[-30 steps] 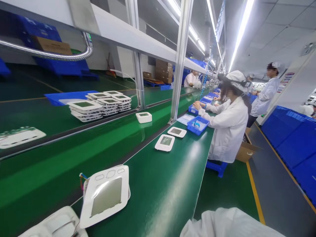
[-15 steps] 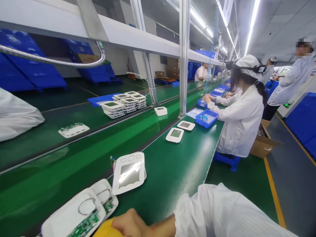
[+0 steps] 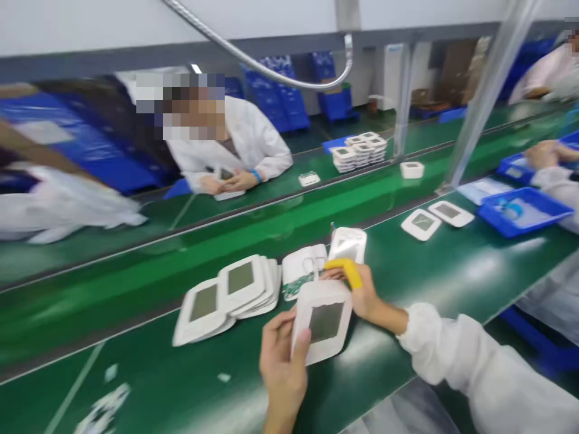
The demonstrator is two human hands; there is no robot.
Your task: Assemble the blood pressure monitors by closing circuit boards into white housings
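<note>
My left hand [image 3: 286, 361] grips a white device panel [image 3: 323, 322] with a grey-green screen, tilted upright, the thumb pressed over its front edge. My right hand [image 3: 362, 295] is just behind the panel's upper right corner, its fingers curled. A bent yellow object [image 3: 346, 268] lies along those fingers; whether it is a tool or a finger cover I cannot tell. Behind the panel, an opened white housing [image 3: 298, 265] shows a green circuit board. Another screened panel [image 3: 355, 238] lies beyond my right hand. To the left, a fanned stack of screened panels [image 3: 242, 283] rests on the bench.
A green conveyor [image 3: 158, 250] runs behind the bench. Across it, a co-worker [image 3: 244, 138] handles a device. Two panels [image 3: 420, 223] and a blue tray [image 3: 525, 211] lie to the right. Small white pieces [image 3: 106, 410] are at the front left. A metal post [image 3: 484, 102] rises beyond the conveyor's near edge.
The view has swung left and down, bringing both hands into sight. The left hand now holds a panel up; the right hand still has the yellow object.
</note>
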